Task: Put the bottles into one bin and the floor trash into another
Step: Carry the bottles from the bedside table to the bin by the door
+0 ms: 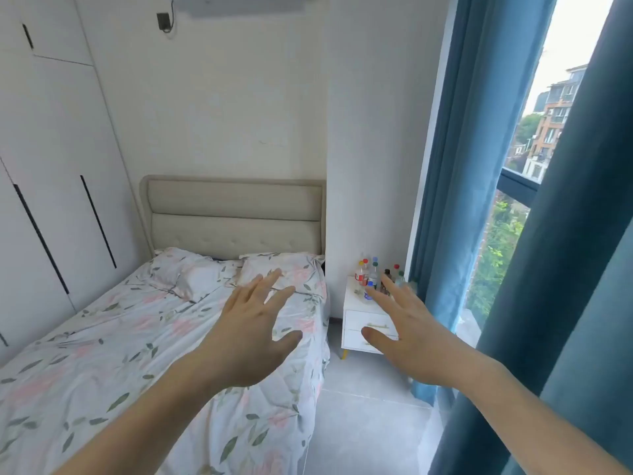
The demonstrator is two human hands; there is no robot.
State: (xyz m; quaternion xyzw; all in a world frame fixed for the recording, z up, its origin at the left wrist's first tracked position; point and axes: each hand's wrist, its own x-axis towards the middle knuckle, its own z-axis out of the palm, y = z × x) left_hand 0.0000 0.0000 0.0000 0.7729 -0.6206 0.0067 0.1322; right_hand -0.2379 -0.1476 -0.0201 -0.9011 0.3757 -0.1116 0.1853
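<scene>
Coloured-capped bottles (376, 274) are standing untouched on a white nightstand (352, 305) beside the bed (120, 337), as the left hand (253, 332) and right hand (412, 337) are reaching forward, fingers spread, grasping nothing. No bin or floor trash is showing; sorting appears unstarted.

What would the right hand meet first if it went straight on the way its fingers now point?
Most likely the bottles on the white nightstand: the open right hand points toward them, fingertips overlapping them in the picture. Depth is unclear; nothing shows between.
</scene>
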